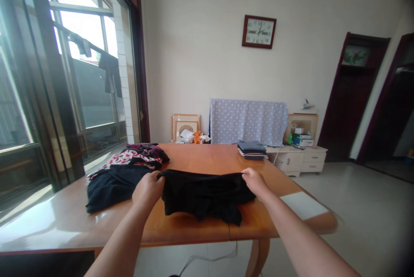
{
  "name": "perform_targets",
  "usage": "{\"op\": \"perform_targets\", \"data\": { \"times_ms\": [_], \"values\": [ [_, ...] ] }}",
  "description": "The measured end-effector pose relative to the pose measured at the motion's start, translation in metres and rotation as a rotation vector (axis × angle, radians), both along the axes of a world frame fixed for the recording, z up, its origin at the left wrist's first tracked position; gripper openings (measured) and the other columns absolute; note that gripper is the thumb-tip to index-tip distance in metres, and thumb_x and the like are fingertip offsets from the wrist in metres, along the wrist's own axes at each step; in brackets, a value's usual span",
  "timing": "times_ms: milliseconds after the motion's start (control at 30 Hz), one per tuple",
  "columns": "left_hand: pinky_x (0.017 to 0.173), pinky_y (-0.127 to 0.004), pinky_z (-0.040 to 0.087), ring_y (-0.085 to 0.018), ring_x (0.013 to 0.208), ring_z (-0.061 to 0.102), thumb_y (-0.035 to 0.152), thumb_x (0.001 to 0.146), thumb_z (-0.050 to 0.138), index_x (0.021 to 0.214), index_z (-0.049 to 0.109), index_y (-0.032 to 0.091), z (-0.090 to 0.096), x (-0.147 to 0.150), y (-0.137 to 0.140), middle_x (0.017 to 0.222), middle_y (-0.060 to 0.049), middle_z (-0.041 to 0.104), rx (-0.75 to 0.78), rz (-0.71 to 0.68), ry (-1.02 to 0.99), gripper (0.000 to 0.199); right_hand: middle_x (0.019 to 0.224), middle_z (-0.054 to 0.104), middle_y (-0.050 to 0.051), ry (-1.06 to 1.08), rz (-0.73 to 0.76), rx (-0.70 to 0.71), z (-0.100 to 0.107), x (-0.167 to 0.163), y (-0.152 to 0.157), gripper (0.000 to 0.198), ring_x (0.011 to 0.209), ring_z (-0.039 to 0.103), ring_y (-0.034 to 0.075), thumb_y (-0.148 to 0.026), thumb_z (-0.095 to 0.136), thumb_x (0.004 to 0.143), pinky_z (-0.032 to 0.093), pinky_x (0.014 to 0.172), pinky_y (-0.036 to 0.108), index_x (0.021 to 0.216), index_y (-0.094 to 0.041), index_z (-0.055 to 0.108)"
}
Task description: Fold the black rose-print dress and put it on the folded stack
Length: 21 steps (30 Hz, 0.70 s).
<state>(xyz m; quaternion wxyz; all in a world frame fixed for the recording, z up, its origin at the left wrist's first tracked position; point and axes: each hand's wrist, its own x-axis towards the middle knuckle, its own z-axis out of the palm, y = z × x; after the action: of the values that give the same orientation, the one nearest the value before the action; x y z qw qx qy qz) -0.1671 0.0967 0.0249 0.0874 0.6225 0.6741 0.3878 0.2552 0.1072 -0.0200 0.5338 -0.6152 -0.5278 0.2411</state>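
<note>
1. Bare forearms point(119, 234) reach over the counter point(194, 156) from its near side, set wide apart, seemingly so the cloth between them is stretched.
2. At their ends, the left hand point(148, 187) pinches one upper corner of a black garment point(203, 193), and the right hand point(255, 181) pinches the other, thumb against fingers.
3. From where I stand, the black garment is between the hands, over the near middle of the counter. Its long axis runs left to right, roughly along the near edge. The upper edge is nearly straight, likely from an outward pull; the uneven lower edge points toward the person. I can't tell how much rests on the wood.
4. Beyond the left hand, a dark garment point(113, 186) lies loosely beside a red-and-white patterned cloth point(129, 158), probably set aside to give the hands room.
5. Farther right, a folded stack point(252, 150) sits near the far edge, presumably out of the arms' way.
</note>
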Motion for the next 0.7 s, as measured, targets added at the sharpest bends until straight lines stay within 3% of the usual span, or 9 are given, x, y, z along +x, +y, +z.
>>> {"op": "perform_targets", "data": {
  "times_ms": [100, 200, 300, 367, 433, 567, 700],
  "values": [
    [0.046, -0.024, 0.029, -0.015, 0.046, 0.048, 0.045, 0.079, 0.057, 0.075, 0.063, 0.022, 0.023, 0.004, 0.0, 0.054, 0.001, 0.053, -0.051, -0.061, -0.409, 0.024, 0.074, 0.072, 0.004, 0.135, -0.054, 0.064, 0.031, 0.0, 0.001, 0.019, 0.053, 0.061, 0.015, -0.035, 0.051, 0.085, 0.042, 0.049, 0.023, 0.098, -0.022, 0.056],
    [0.04, -0.022, 0.025, -0.01, 0.034, 0.035, 0.05, 0.08, 0.056, 0.075, 0.057, 0.021, 0.048, 0.015, 0.002, 0.046, 0.005, 0.047, -0.105, -0.111, -0.764, 0.03, 0.09, 0.075, 0.007, 0.28, -0.019, 0.159, 0.068, -0.004, -0.004, 0.021, 0.068, 0.07, 0.016, -0.037, 0.049, 0.089, 0.051, 0.058, 0.025, 0.105, -0.024, 0.047],
    [0.049, -0.024, 0.042, -0.015, 0.048, 0.059, 0.05, 0.08, 0.057, 0.091, 0.063, 0.018, 0.076, 0.027, 0.0, 0.065, -0.004, 0.068, -0.039, -0.189, -0.881, 0.035, 0.097, 0.075, 0.006, 0.455, 0.054, 0.362, 0.101, -0.01, -0.011, 0.024, 0.087, 0.073, 0.019, -0.038, 0.058, 0.086, 0.054, 0.075, 0.03, 0.104, -0.025, 0.047],
    [0.066, -0.029, 0.052, -0.02, 0.076, 0.071, 0.049, 0.081, 0.058, 0.102, 0.067, 0.018, 0.095, 0.033, -0.005, 0.086, -0.009, 0.075, 0.088, -0.257, -0.896, 0.038, 0.097, 0.073, 0.004, 0.425, 0.025, 0.504, 0.118, -0.014, -0.015, 0.027, 0.094, 0.071, 0.019, -0.04, 0.061, 0.084, 0.052, 0.081, 0.03, 0.104, -0.025, 0.05],
    [0.087, -0.034, 0.053, -0.024, 0.102, 0.07, 0.05, 0.083, 0.058, 0.11, 0.068, 0.02, 0.115, 0.039, -0.013, 0.104, -0.009, 0.076, 0.244, -0.308, -0.846, 0.042, 0.096, 0.071, 0.002, 0.33, -0.027, 0.616, 0.132, -0.015, -0.019, 0.029, 0.094, 0.068, 0.018, -0.043, 0.062, 0.084, 0.05, 0.083, 0.03, 0.104, -0.024, 0.054],
    [0.117, -0.038, 0.033, -0.024, 0.137, 0.047, 0.053, 0.09, 0.054, 0.132, 0.061, 0.022, 0.15, 0.043, -0.029, 0.133, -0.005, 0.066, 0.534, -0.379, -0.647, 0.053, 0.088, 0.065, 0.0, 0.156, -0.083, 0.749, 0.159, -0.013, -0.032, 0.034, 0.079, 0.061, 0.016, -0.048, 0.059, 0.087, 0.048, 0.075, 0.031, 0.11, -0.023, 0.055],
    [0.124, -0.034, 0.017, -0.022, 0.148, 0.029, 0.057, 0.096, 0.046, 0.145, 0.05, 0.023, 0.169, 0.039, -0.031, 0.155, -0.003, 0.044, 0.731, -0.369, -0.524, 0.06, 0.085, 0.059, 0.0, 0.007, -0.198, 0.936, 0.185, -0.011, -0.051, 0.035, 0.076, 0.056, 0.017, -0.049, 0.055, 0.09, 0.046, 0.076, 0.032, 0.113, -0.022, 0.054]
  ]
}}
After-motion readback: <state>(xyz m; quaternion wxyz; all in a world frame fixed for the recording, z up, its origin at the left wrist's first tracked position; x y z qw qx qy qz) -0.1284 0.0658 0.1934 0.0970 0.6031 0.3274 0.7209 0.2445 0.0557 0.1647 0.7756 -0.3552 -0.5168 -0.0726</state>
